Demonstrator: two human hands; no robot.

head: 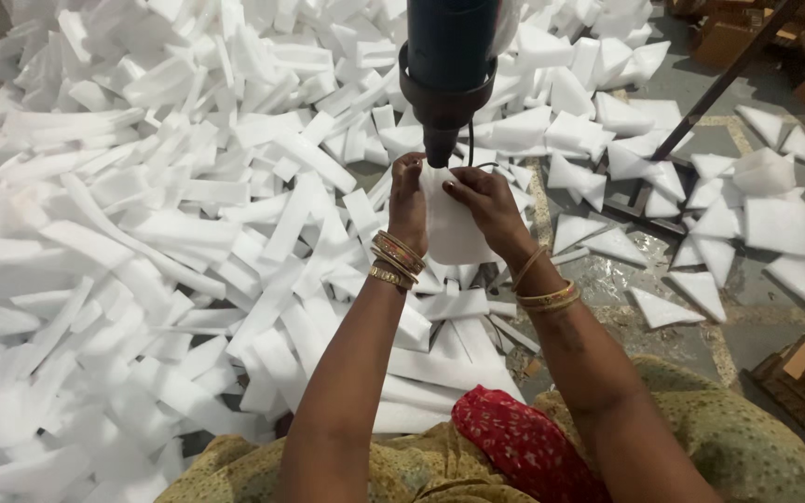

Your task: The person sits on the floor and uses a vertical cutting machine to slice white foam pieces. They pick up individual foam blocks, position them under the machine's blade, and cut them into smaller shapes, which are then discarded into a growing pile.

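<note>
A: What are the hands doing?

B: The left hand (409, 200) and the right hand (484, 203) both pinch one white foam piece (452, 228), fingers closed on its top edge. It sits right under the tip of the dark machine (446, 74).

A: Is much done?

B: I think some is. Cut triangles (701, 228) lie on the floor (766, 317) at the right. A big heap of strips (142, 242) waits on the left.

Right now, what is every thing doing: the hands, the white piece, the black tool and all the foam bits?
Left hand: gripping the white foam sheet's left edge.
Right hand: gripping its right edge.
White foam sheet: held up under the nozzle.
Black heat-gun-like tool: hanging nozzle down, tip at the sheet's top.
White foam strips: heaped loose.
White foam triangles: scattered flat on the floor.
</note>
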